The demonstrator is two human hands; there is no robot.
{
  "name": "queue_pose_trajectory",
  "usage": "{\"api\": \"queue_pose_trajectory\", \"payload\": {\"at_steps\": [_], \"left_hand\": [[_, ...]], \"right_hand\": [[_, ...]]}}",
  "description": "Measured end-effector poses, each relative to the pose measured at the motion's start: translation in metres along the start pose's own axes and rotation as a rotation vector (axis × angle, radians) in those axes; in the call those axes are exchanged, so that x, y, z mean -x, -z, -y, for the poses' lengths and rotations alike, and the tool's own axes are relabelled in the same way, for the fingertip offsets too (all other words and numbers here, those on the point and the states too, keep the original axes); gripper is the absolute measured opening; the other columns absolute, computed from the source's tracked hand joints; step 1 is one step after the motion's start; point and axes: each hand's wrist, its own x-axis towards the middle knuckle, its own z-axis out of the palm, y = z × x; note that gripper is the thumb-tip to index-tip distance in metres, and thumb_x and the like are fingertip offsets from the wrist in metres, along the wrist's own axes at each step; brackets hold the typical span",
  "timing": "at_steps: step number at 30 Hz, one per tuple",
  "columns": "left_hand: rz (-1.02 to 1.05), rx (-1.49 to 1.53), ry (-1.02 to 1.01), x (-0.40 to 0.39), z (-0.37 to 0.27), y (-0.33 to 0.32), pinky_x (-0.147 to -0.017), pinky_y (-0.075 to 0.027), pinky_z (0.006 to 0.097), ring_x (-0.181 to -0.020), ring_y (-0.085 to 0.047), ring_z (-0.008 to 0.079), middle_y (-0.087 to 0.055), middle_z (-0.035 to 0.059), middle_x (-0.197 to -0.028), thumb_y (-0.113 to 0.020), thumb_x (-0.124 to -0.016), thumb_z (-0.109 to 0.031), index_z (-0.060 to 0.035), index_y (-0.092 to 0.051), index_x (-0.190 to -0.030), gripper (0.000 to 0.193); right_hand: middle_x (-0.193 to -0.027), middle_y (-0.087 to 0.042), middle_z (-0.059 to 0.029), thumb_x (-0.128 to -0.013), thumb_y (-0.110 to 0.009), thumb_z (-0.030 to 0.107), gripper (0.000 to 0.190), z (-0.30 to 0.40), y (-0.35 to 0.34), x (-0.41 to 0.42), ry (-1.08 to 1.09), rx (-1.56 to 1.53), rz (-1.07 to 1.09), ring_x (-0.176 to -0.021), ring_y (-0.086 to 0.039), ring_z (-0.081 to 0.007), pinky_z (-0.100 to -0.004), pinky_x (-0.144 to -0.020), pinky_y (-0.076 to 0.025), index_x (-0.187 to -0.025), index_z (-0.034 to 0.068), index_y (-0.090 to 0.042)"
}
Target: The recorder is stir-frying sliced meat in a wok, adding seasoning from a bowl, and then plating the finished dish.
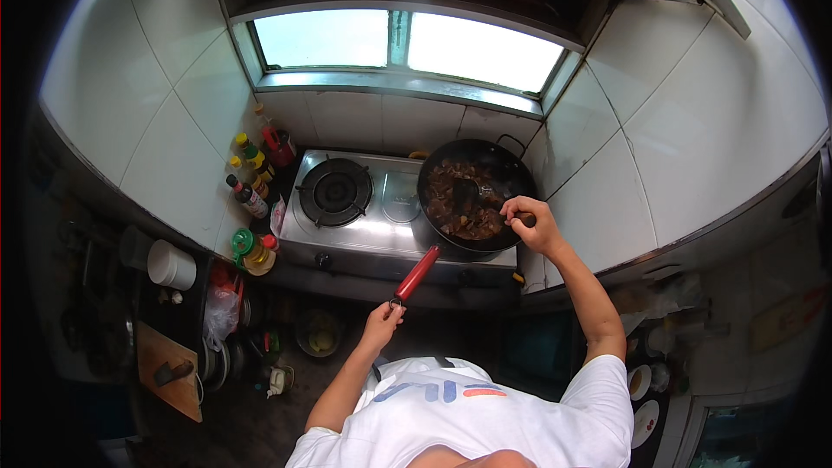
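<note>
A black wok (pixel 513 172) with a long red handle (pixel 417 273) stands on the right burner of a steel gas stove. My left hand (pixel 383 325) grips the ring end of that handle. Brown chopped food, which looks like meat in sauce, (pixel 471 222) lies in the wok. My right hand (pixel 534 224) is closed on the wooden handle of a spatula (pixel 465 194), whose dark blade rests among the food. Part of the spatula's shaft is hard to make out under my right hand.
The left burner (pixel 336 192) holds no pan. Sauce bottles (pixel 247 197) and an oil jug (pixel 255 253) stand left of the stove (pixel 390 234). A cleaver (pixel 174 374) lies on a wooden cutting board (pixel 162 396) at lower left. Tiled walls flank the stove.
</note>
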Motion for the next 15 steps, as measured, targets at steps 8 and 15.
{"api": "queue_pose_trajectory", "payload": {"at_steps": [8, 15], "left_hand": [[0.005, -0.045, -0.012, 0.003, -0.002, 0.000, -0.064, -0.044, 0.0224, -0.076, -0.058, 0.0064, -0.065, -0.0003, -0.088, -0.057, -0.098, -0.026, -0.0062, -0.065, -0.101, 0.021], [-0.008, -0.019, -0.005, 0.006, 0.001, -0.001, -0.065, -0.044, 0.0229, -0.077, -0.059, 0.0070, -0.066, 0.0002, -0.090, -0.056, -0.098, -0.028, -0.0056, -0.065, -0.104, 0.025]], "right_hand": [[-0.101, -0.058, -0.0050, -0.062, -0.069, 0.007, 0.022, -0.040, -0.023, -0.006, 0.531, 0.808, 0.567, -0.089, -0.063, -0.0261, -0.0361, -0.074, -0.052, -0.082, 0.006, -0.059], [-0.111, -0.056, -0.0080, -0.072, -0.065, 0.008, 0.019, -0.044, -0.027, 0.078, 0.442, 0.940, 0.678, -0.090, -0.062, -0.0279, -0.0383, -0.073, -0.053, -0.090, 0.005, -0.060]]}}
